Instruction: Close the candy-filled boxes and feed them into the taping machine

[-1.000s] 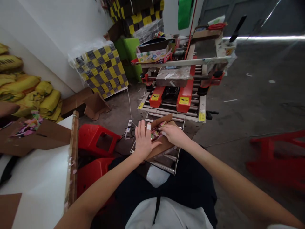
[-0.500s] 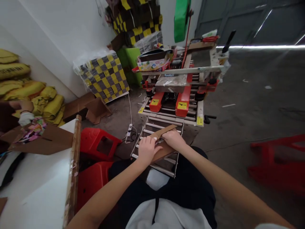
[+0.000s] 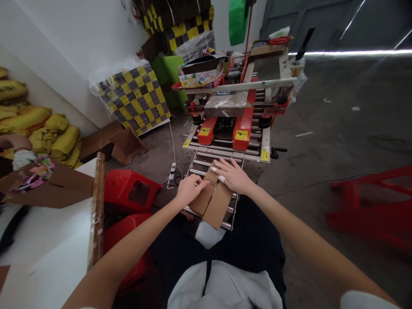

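A small brown cardboard box lies on the roller conveyor in front of me, its top flaps folded down. My left hand rests on the left flap with the fingers curled. My right hand lies flat on the far end of the box, fingers spread, with white tape on two fingertips. Just beyond the rollers stands the red and grey carton-sealing machine.
Red plastic stools stand at my left; another red stool is at the right. A white table at the left carries an open carton of colourful packets, with another person's gloved hand by it. Checkered stacks line the wall.
The box's flaps stood open over colourful packets; they have since been folded down. My left hand went from raised and open to curled on the left flap; my right hand now lies flat.
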Motion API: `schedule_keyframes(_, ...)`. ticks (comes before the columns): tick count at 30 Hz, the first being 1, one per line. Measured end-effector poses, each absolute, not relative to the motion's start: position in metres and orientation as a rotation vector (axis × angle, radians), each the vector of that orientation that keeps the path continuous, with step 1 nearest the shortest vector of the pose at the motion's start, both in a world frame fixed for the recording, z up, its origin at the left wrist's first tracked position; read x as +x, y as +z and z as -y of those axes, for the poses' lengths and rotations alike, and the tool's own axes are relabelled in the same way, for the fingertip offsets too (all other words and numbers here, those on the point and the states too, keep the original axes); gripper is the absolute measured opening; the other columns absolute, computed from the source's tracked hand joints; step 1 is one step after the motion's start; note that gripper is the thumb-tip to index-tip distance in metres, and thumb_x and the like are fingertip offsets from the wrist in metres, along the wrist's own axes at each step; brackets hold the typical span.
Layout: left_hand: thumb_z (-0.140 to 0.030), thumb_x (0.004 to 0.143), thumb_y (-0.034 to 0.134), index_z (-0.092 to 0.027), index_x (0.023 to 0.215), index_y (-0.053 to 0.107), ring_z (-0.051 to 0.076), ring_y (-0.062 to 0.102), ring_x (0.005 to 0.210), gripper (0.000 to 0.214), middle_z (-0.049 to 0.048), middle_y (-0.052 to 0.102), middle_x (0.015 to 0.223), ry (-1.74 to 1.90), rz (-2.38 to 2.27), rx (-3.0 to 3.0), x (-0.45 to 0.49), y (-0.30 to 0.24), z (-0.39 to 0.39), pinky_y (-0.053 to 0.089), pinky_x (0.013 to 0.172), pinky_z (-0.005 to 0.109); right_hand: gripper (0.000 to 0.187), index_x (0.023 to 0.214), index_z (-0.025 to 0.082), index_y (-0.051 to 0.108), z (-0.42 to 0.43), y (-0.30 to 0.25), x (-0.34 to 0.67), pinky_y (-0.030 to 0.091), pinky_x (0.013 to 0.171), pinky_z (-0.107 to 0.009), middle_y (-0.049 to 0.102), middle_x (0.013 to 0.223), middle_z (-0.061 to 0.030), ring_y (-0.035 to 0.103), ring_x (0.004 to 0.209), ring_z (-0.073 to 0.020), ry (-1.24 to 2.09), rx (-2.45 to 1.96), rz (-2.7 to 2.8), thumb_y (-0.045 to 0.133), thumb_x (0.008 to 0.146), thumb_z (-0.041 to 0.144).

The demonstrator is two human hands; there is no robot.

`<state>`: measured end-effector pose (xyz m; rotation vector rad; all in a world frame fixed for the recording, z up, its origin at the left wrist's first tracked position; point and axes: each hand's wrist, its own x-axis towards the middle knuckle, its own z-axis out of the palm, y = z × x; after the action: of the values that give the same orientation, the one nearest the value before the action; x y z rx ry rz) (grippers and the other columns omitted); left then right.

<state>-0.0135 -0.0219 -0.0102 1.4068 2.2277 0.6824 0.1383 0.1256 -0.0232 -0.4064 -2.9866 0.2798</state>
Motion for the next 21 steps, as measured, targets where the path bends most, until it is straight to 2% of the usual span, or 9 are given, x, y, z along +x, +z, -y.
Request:
schedule_keyframes(2,-0.038,0.081,0.063,-0.013,0.112,0.057,0.019,0.063,0.092,0.041,0.0106,0.063,0.110,0.860,-2.046,1.128,-0.016,-0.021,0.013,0.050,0.082,0.033,0.046,0.140,0.017,0.039,-0.124,-0.024,0.140,0.017,0.114,-0.054,0.031,0.150,-0.0098,0.018,0.142,-0.0249,0.314,-0.429,2.947,0.027,0.096,0.027)
schedule_keyframes(4,-0.035,0.081,0.061,-0.012,0.134,0.036,0.020,0.061,0.103,0.063,0.0154,0.055,0.127,1.004,-1.751,0.888,-0.014,-0.034,0.008,0.051,0.085,0.033,0.053,0.146,0.012,0.025,-0.106,-0.028,0.146,0.020,0.114,-0.055,0.022,0.153,-0.0148,0.013,0.143,-0.0265,0.346,-0.657,2.788,0.027,0.096,0.029)
schedule_keyframes(5,-0.035,0.082,0.059,-0.013,0.138,0.031,0.020,0.060,0.107,0.066,0.0155,0.053,0.130,1.037,-1.611,0.827,-0.011,-0.038,0.008,0.051,0.088,0.033,0.058,0.147,0.009,0.017,-0.093,-0.031,0.149,0.022,0.113,-0.055,0.017,0.153,-0.0178,0.010,0.143,-0.0282,0.354,-0.788,2.698,0.028,0.096,0.031)
schedule_keyframes(7,-0.036,0.083,0.056,-0.016,0.137,0.034,0.021,0.057,0.114,0.061,0.0123,0.054,0.133,1.055,-1.432,0.815,-0.006,-0.042,0.009,0.048,0.096,0.035,0.065,0.148,0.004,0.009,-0.069,-0.035,0.154,0.024,0.111,-0.058,0.009,0.153,-0.0229,0.006,0.143,-0.0324,0.352,-0.959,2.597,0.031,0.095,0.036)
schedule_keyframes(10,-0.033,0.083,0.055,-0.017,0.136,0.037,0.021,0.052,0.122,0.058,0.0098,0.052,0.136,1.080,-1.403,0.863,-0.001,-0.040,0.007,0.041,0.106,0.036,0.068,0.146,0.003,0.019,-0.057,-0.036,0.150,0.021,0.111,-0.059,0.010,0.153,-0.0248,0.006,0.142,-0.0350,0.336,-0.962,2.664,0.038,0.093,0.040)
schedule_keyframes(15,-0.035,0.083,0.049,-0.009,0.137,0.034,0.022,0.047,0.127,0.062,0.0159,0.045,0.141,1.205,-1.566,0.862,0.004,-0.042,-0.011,0.033,0.112,0.040,0.065,0.142,0.003,0.033,-0.094,-0.034,0.137,0.022,0.113,-0.056,0.017,0.152,-0.0211,0.012,0.142,-0.0331,0.339,-0.839,2.802,0.043,0.090,0.041)
schedule_keyframes(18,-0.043,0.081,0.048,-0.007,0.135,0.038,0.024,0.044,0.130,0.066,0.0168,0.045,0.141,1.286,-1.610,0.812,0.005,-0.057,-0.018,0.030,0.114,0.040,0.070,0.146,0.010,0.027,-0.096,-0.054,0.139,0.029,0.110,-0.058,0.017,0.151,-0.0183,0.015,0.140,-0.0350,0.275,-0.825,2.813,0.048,0.087,0.040)
schedule_keyframes(19,-0.046,0.079,0.050,-0.009,0.134,0.041,0.024,0.042,0.132,0.067,0.0157,0.044,0.142,1.287,-1.608,0.797,0.005,-0.065,-0.020,0.030,0.114,0.038,0.070,0.148,0.016,0.024,-0.093,-0.068,0.141,0.032,0.108,-0.059,0.021,0.150,-0.0165,0.020,0.138,-0.0364,0.238,-0.842,2.797,0.051,0.086,0.035)
schedule_keyframes(21,-0.051,0.075,0.054,-0.011,0.128,0.049,0.026,0.041,0.133,0.067,0.0152,0.048,0.140,1.298,-1.615,0.710,0.003,-0.085,-0.020,0.031,0.113,0.035,0.065,0.147,0.032,0.018,-0.085,-0.101,0.146,0.044,0.099,-0.058,0.040,0.141,-0.0109,0.040,0.128,-0.0355,0.206,-0.832,2.775,0.045,0.088,0.022)
